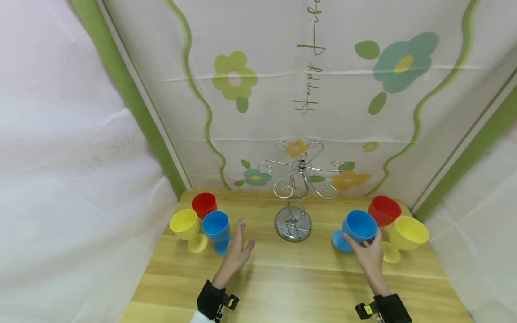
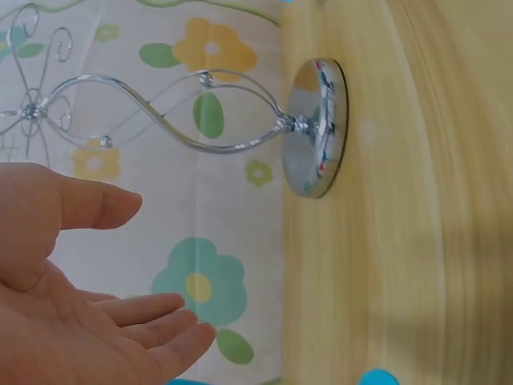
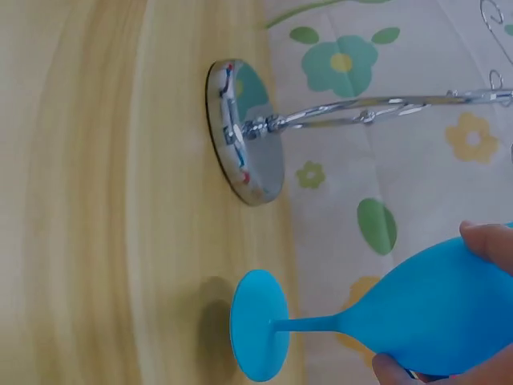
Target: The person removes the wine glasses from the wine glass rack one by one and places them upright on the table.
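Observation:
My right hand [image 1: 370,256] holds a blue plastic goblet [image 1: 359,225] by its bowl, thumb on one side and fingers on the other. In the right wrist view the goblet's round foot [image 3: 258,325] hangs close over the wood, with a shadow beside it. My left hand [image 1: 237,255] is held with fingers extended and thumb spread, right beside another blue goblet [image 1: 216,226]; nothing is in its palm in the left wrist view. Between the hands, farther back, stands a silver metal rack [image 1: 293,223] with a round base and curled wire arms.
At the left, a red goblet [image 1: 204,205] and a yellow goblet [image 1: 185,224] stand behind and beside the blue one. A second red goblet [image 1: 384,211] and yellow goblet [image 1: 409,233] stand at the right. A flower-printed cloth [image 1: 266,121] hangs behind the wooden table [image 1: 291,287].

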`<move>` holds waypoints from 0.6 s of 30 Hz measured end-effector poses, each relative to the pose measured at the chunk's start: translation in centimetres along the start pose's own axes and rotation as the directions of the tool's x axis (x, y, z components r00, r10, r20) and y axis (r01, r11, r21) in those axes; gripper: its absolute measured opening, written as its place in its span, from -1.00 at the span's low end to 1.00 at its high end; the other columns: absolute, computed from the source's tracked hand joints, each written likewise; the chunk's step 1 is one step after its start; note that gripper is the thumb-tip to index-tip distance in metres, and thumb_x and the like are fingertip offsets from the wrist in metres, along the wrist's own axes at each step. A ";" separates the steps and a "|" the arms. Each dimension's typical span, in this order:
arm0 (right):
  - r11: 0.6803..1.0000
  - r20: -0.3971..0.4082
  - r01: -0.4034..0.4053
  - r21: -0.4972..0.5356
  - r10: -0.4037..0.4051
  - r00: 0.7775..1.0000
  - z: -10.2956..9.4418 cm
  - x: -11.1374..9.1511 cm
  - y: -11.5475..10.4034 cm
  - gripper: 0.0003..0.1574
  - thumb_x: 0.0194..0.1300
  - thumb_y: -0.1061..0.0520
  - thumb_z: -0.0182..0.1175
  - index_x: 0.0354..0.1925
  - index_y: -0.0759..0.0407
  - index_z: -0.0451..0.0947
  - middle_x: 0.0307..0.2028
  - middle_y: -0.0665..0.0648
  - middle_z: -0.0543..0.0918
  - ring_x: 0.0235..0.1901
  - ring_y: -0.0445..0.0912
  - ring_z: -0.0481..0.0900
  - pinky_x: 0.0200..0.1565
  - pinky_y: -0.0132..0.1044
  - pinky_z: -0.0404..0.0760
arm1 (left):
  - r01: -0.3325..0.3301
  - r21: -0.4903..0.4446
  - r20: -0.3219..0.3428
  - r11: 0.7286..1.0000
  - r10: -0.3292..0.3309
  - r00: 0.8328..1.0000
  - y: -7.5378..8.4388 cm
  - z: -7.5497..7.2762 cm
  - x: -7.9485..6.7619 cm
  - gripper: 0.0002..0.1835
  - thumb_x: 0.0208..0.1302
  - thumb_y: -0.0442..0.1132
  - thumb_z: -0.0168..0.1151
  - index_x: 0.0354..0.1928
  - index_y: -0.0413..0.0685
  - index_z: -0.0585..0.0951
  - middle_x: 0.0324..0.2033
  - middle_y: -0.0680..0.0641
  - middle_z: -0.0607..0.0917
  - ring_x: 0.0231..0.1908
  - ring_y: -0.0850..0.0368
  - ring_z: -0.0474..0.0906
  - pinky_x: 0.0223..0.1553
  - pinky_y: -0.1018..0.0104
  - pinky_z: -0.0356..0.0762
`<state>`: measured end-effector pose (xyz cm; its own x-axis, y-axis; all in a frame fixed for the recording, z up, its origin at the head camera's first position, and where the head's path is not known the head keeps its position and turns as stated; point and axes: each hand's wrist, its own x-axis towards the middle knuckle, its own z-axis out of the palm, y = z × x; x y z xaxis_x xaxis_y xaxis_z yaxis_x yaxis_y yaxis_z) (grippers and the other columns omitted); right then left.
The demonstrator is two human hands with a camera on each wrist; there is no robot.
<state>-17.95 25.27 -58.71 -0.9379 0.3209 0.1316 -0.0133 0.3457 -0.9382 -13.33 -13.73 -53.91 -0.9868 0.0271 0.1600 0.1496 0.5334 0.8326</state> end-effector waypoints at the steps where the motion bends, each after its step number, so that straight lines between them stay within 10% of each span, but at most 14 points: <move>1: 1.000 -0.008 -0.006 -0.023 0.005 1.000 -0.1 0.3 1.4 0.18 0.10 -0.10 0.39 0.44 -0.12 -0.15 0.31 0.22 0.18 0.19 0.21 0.18 0.13 0.16 0.41 | -0.007 0.030 -0.011 1.000 0.008 1.000 -0.2 0.0 -0.1 -0.23 0.39 -0.20 0.10 0.42 -0.26 -0.11 0.33 -0.37 0.14 0.28 -0.27 0.02 0.17 -0.38 0.13; 6: 1.000 -0.018 0.014 -0.023 -0.014 1.000 -1.1 1.7 5.3 0.21 0.10 -0.10 0.39 0.45 -0.13 -0.20 0.36 0.20 0.11 0.23 0.22 0.11 0.10 0.19 0.42 | -0.030 0.164 -0.094 0.986 0.046 0.994 -1.2 0.4 -0.1 -0.22 0.30 -0.30 0.19 0.41 -0.30 -0.03 0.37 -0.35 0.06 0.33 -0.22 -0.12 0.25 -0.31 0.05; 15: 1.000 -0.057 -0.022 0.012 0.023 0.998 -2.3 -0.4 -0.3 0.19 0.11 0.01 0.39 0.44 0.03 -0.18 0.31 0.33 0.13 0.23 0.24 0.10 0.13 0.42 0.19 | -0.096 0.203 -0.122 0.974 0.123 0.985 -2.0 0.6 0.1 -0.23 0.24 -0.37 0.24 0.38 -0.32 0.05 0.33 -0.37 0.15 0.31 -0.22 -0.05 0.24 -0.27 0.10; 18: 1.000 -0.057 -0.011 0.020 0.013 0.998 -2.4 0.7 2.8 0.23 0.08 -0.01 0.41 0.45 -0.09 -0.20 0.33 0.24 0.14 0.24 0.18 0.11 0.12 0.41 0.21 | -0.119 0.213 -0.115 0.970 0.146 0.983 -1.9 0.7 0.1 -0.26 0.23 -0.40 0.23 0.36 -0.34 0.09 0.32 -0.38 0.18 0.30 -0.25 -0.02 0.23 -0.28 0.12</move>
<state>-17.84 28.62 -60.51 -0.9168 0.3748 0.1377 -0.0097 0.3240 -0.9460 -13.75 -14.21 -55.86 -0.9406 0.0075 0.3394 0.2493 0.6938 0.6756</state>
